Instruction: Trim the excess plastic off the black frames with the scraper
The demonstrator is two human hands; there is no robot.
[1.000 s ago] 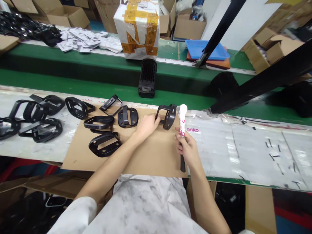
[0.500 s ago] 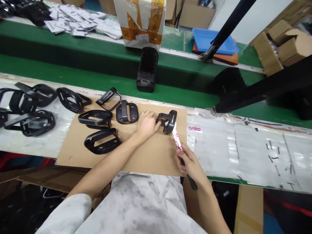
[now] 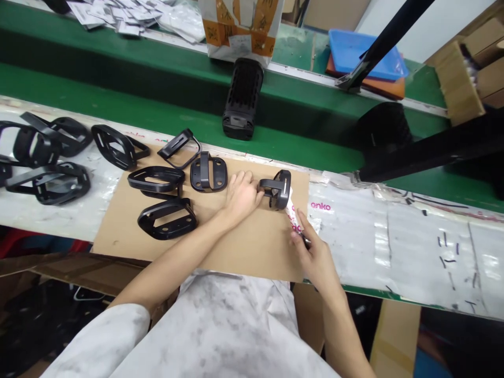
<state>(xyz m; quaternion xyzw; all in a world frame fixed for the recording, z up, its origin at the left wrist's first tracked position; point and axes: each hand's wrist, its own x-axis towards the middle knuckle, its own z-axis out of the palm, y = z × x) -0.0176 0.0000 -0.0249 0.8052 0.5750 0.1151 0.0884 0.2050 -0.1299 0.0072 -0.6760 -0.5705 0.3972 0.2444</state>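
My left hand (image 3: 241, 195) grips a black plastic bracket (image 3: 277, 189) standing on a brown cardboard sheet (image 3: 244, 247). My right hand (image 3: 315, 254) is closed round a slim tool wrapped in white tape with pink print (image 3: 293, 219). The tool's tip touches the lower right side of the bracket. Other black brackets (image 3: 165, 218) lie on the cardboard to the left of my left hand.
More black brackets (image 3: 47, 181) lie on the white bench at the left. Beyond runs a green conveyor (image 3: 118, 113) carrying a black ribbed housing (image 3: 242, 97). A taped box (image 3: 240, 26), blue tray (image 3: 356, 50) and black stand legs (image 3: 429, 149) are behind.
The tool, upright beside the bracket a second ago, has tilted down so its tip meets the bracket. My left hand has stayed on the bracket. The view has shifted lower.
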